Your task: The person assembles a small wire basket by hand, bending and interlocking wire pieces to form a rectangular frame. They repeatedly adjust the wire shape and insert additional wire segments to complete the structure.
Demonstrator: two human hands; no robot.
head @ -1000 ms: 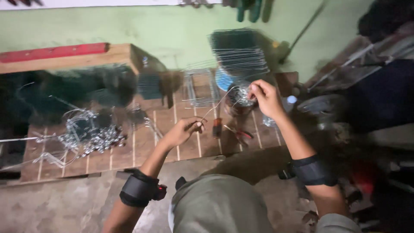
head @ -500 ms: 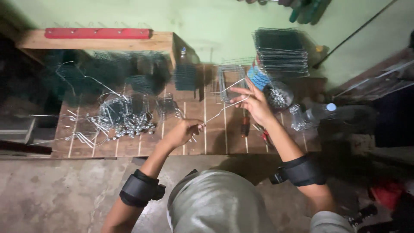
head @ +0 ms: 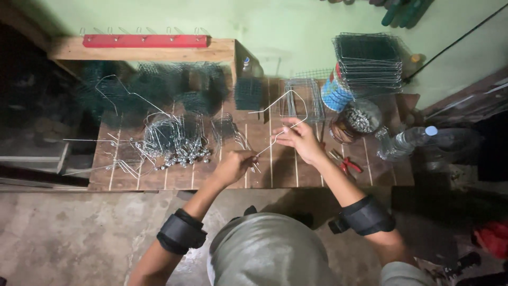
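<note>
Wooden slatted bench [head: 159, 180]. Left to right: heap of bent wire pieces [head: 174, 143]; left hand [head: 233, 165], fingers closed on lower end of a bent wire [head: 283, 117] held above the bench centre; right hand [head: 299, 140], fingers pinched on its middle; red-handled pliers [head: 346, 165]; jar of small metal parts [head: 355, 121]; stacked wire mesh frames [head: 369, 61]; clear plastic bottle [head: 410, 140].

the wire [head: 288, 114] between my fingers is pale silver. the bench [head: 280, 169] is brown wood, striped with light gaps. at its back left edge runs a red strip [head: 145, 41]; dark green mesh [head: 159, 87] lies below. near the right edge: red-handled pliers [head: 346, 165], a blue-and-white checked cup [head: 334, 95], a bottle [head: 410, 139] with a blue cap. black bands [head: 181, 232] wrap my forearms.
</note>
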